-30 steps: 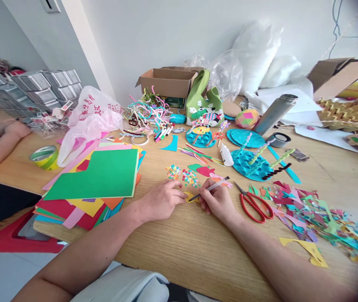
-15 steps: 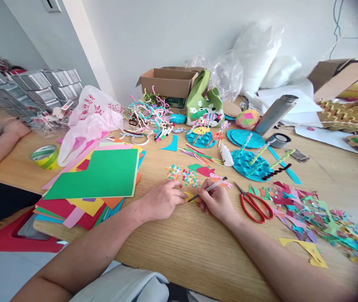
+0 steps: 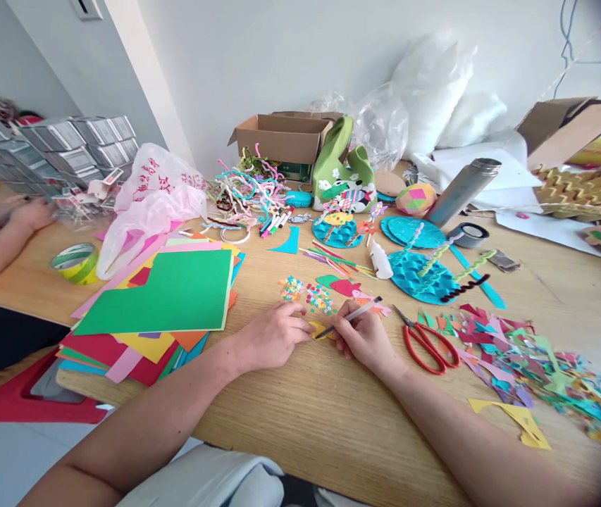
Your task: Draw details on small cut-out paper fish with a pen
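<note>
A small yellow paper cutout (image 3: 319, 329) lies flat on the table, partly covered by my fingers. My left hand (image 3: 273, 336) rests with bent fingers at its left end, holding it against the tabletop. Pinched in my right hand (image 3: 361, 336) is a pen (image 3: 356, 313) with a pale barrel, its dark tip down on the yellow paper. Two heaps of tiny coloured paper dots (image 3: 319, 298) lie just beyond my fingers. Beside them are a red paper fish (image 3: 344, 287) and other fish shapes. Red-handled scissors (image 3: 427, 345) lie to the right of my right hand.
Coloured paper sheets (image 3: 173, 292) are stacked at left, near a tape roll (image 3: 75, 263). Paper scraps (image 3: 533, 359) spread at right. Behind stand a glue bottle (image 3: 380, 260), blue decorated discs (image 3: 419, 277), a green bag (image 3: 342, 176) and a metal flask (image 3: 463, 190). Another person's arms (image 3: 1, 236) rest at far left.
Both my hands, the pen and the yellow cutout stay in almost the same place. No clear movement shows.
</note>
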A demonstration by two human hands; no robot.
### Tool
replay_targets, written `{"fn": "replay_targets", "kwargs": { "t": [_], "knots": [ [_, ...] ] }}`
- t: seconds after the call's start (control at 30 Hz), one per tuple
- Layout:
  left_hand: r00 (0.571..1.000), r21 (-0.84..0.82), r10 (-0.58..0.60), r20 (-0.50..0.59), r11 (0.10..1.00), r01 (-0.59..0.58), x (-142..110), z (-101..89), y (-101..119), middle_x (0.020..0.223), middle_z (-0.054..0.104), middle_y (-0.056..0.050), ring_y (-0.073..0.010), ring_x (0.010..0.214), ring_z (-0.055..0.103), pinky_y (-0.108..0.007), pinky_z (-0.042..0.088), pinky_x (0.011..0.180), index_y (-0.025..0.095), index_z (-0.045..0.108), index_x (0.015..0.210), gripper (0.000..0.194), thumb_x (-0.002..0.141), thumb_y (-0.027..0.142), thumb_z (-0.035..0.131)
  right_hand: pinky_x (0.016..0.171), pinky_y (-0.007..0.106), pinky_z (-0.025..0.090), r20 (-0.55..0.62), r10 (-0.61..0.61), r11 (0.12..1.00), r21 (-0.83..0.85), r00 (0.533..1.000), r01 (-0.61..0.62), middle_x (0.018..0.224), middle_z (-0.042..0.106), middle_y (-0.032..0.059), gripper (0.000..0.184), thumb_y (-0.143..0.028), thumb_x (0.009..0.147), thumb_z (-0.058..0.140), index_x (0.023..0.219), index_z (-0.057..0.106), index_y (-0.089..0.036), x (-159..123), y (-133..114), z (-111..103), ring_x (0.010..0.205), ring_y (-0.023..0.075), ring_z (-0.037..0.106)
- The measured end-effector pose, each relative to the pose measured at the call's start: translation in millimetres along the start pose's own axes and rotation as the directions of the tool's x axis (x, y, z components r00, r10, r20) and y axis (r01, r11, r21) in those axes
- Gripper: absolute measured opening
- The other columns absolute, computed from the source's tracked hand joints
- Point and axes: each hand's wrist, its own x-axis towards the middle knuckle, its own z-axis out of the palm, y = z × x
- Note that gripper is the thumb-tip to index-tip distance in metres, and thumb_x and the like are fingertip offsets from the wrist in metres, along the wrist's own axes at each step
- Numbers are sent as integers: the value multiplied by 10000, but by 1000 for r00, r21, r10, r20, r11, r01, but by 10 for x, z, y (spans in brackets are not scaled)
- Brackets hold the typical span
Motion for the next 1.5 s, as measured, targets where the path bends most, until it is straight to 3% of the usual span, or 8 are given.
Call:
{"fn": "replay_targets", "kwargs": {
  "t": [1.5],
  "knots": [
    [1000,8,2,2,1000,-2,-2,7,-7,1174,719,-29,-260,1228,506,-408,444,1064,166,735,1101,342,881,10,525,293,154,339,-15,-5,1000,18,1000,5,452,558,-62,185,-306,797,588,705,449,-225,-6,20,0,313,84,482]
  ]
}}
